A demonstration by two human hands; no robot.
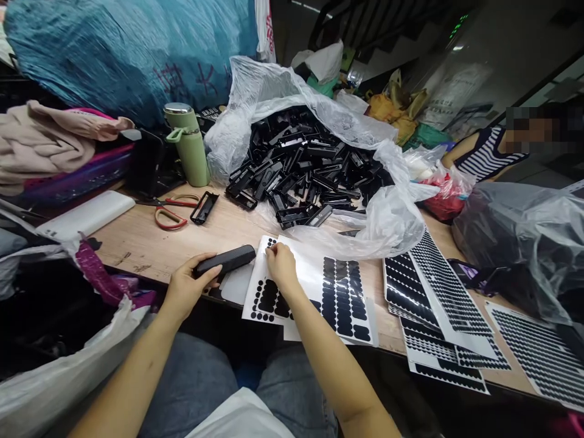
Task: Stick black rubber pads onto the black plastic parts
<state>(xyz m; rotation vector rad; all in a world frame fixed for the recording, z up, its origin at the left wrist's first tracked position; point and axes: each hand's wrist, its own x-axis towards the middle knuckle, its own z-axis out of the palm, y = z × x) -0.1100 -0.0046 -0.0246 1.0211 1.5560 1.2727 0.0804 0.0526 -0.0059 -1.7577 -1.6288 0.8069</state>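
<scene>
My left hand grips a long black plastic casing with a textured top, held above the table's front edge. Over a white sheet of black stickers, my right hand has its fingertips pinched together beside a column of small round stickers. Whatever lies in that pinch is too small to make out. Beneath the right forearm, another sheet carries larger rounded black stickers. Farther back, an opened clear plastic bag holds a heap of similar black plastic parts.
Red-handled scissors and a single black frame lie left of the bag. Behind them stands a green flask. More sticker sheets overlap on the right. A person in a striped top sits beyond.
</scene>
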